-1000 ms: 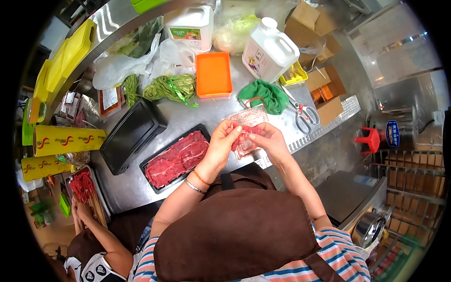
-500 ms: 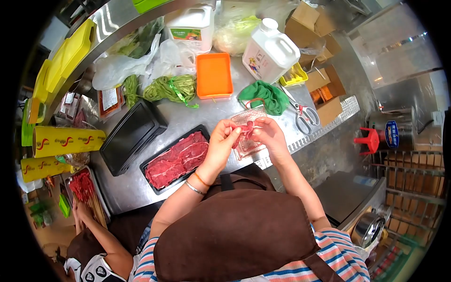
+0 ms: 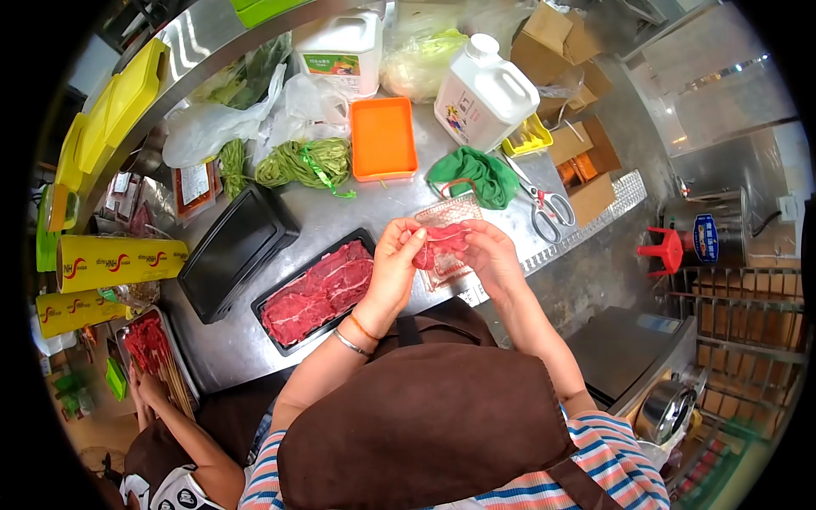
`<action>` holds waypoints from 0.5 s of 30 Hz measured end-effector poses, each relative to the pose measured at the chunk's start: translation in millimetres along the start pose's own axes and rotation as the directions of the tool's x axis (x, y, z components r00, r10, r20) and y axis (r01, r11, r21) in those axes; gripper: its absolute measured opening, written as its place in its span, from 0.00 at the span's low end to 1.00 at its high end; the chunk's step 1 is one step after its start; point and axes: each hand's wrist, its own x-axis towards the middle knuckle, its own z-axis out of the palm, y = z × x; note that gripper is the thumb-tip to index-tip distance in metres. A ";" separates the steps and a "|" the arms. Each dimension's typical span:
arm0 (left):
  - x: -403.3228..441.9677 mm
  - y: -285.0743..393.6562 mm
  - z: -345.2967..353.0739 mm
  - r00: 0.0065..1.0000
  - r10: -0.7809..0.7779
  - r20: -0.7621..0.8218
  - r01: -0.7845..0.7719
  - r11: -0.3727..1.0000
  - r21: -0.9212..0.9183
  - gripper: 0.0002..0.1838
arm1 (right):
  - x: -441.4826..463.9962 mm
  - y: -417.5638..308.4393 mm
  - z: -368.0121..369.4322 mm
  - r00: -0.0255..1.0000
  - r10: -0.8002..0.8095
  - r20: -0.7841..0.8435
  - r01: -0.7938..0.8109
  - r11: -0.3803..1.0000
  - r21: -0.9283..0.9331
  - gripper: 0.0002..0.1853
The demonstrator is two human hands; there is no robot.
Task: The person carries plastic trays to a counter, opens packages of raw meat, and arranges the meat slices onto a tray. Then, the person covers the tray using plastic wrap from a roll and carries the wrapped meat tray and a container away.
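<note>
Between my two hands a slice of raw red meat (image 3: pixel 444 240) is stretched out. My left hand (image 3: pixel 398 253) pinches its left end, and my right hand (image 3: pixel 491 255) pinches the right end. Beneath them lies a clear plastic package (image 3: pixel 450 270) with reddish contents, partly covered by my hands. To the left of my left hand, a black tray (image 3: pixel 257 308) holds meat slices (image 3: pixel 316 293) laid in rows. A green cloth (image 3: pixel 478 177) and red-and-white handled scissors (image 3: pixel 544 204) lie beyond my right hand.
An orange tray (image 3: pixel 383 140), bundles of green vegetables (image 3: pixel 303 163) and white jugs (image 3: pixel 484 92) stand farther back. Stacked black trays (image 3: pixel 238 255) sit at left. At the lower left, a co-worker's hands (image 3: pixel 146 393) are at a metal tray of skewered meat (image 3: pixel 153 348). A red stool (image 3: pixel 663 251) stands right.
The bunched meat between my fingers is now spread wider and hangs as a flat slice. Both hands stay in nearly the same place over the package.
</note>
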 end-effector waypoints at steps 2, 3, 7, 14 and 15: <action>0.2 0.1 -1.2 1.000 -0.008 -0.028 0.007 0.999 -0.041 0.03 | -1.9 -0.3 1.0 0.996 0.067 0.052 -0.074 0.988 0.138 0.13; 0.8 -0.9 -3.4 1.000 -0.007 -0.010 0.007 1.000 -0.015 0.03 | -4.3 -4.6 5.9 0.996 0.069 0.052 -0.075 0.988 0.138 0.13; -2.0 2.8 -1.1 0.996 0.002 0.088 -0.011 0.995 0.104 0.03 | -7.5 -16.5 18.2 0.972 0.142 0.189 -0.153 0.987 0.043 0.13; -13.5 14.6 -13.3 0.996 -0.041 0.084 0.019 0.969 0.245 0.10 | 13.1 -2.5 0.6 0.932 0.282 0.227 -0.266 0.959 -0.099 0.12; -14.7 16.9 -16.0 0.993 -0.064 0.097 0.042 0.976 0.216 0.13 | 14.2 -2.8 3.6 0.907 0.322 0.270 -0.307 0.947 -0.100 0.12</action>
